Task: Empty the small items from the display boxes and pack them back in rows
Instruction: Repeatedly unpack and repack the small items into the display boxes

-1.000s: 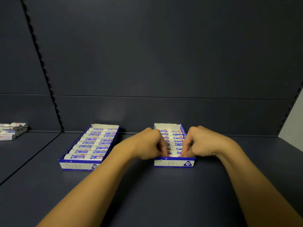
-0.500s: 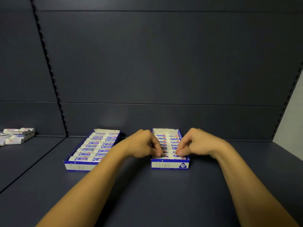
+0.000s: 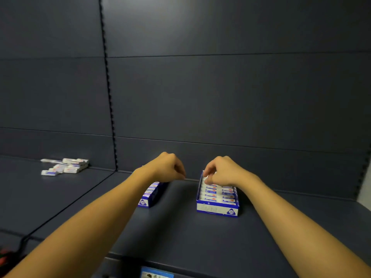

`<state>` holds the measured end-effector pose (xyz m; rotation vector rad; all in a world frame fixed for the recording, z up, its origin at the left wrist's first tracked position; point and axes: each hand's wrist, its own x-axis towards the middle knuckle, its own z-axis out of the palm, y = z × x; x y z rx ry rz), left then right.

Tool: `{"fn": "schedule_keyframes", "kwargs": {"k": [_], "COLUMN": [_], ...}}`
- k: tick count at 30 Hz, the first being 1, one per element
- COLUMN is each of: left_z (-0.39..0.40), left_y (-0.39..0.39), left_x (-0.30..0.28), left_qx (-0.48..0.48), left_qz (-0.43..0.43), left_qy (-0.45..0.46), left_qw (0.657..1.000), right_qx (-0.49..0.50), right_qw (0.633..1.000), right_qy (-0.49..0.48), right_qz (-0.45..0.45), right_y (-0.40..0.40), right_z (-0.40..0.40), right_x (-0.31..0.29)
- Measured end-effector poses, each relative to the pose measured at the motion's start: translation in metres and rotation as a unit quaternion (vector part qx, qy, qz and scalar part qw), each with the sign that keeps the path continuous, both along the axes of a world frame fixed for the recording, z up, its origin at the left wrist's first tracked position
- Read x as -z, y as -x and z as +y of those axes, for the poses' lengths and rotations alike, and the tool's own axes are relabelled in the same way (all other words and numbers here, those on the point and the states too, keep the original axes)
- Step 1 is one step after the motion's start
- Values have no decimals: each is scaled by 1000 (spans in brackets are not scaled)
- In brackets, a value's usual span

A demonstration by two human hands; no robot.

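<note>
Both hands have left the front row: the left hand (image 3: 167, 168) hangs curled and empty above the left display box (image 3: 149, 194), while the right hand (image 3: 219, 173) pinches an eraser at the back of the right display box (image 3: 217, 205). Two boxes look nearly packed; one loose eraser pile (image 3: 64, 166) remains on the shelf (image 3: 180, 227).

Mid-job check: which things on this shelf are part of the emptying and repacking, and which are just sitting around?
Part of the job:
right display box, rows of small items inside
left display box, partly hidden by the forearm
loose pile of small items on the neighbouring shelf
right hand reaching into the right box
left hand

Lying about:
blue label at the shelf's front edge
</note>
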<state>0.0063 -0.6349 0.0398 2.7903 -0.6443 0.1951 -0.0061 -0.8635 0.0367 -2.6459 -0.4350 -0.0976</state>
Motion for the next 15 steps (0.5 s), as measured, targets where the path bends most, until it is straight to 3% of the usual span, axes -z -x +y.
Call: {"fn": "schedule_keyframes", "kwargs": {"k": [10, 15], "left_z": [89, 139], "left_y": [25, 48], "left_x": [-2, -6], "left_qx": [-145, -185], "left_qz": [-22, -58], "left_qy": [-92, -101], "left_qw": [985, 976], "right_qx": [-29, -40], "right_qw": [989, 988], "right_qy": [129, 136], "right_qz": [-65, -61], "right_y": [-10, -4], "right_z": [87, 143], "right_x": [-7, -14]}}
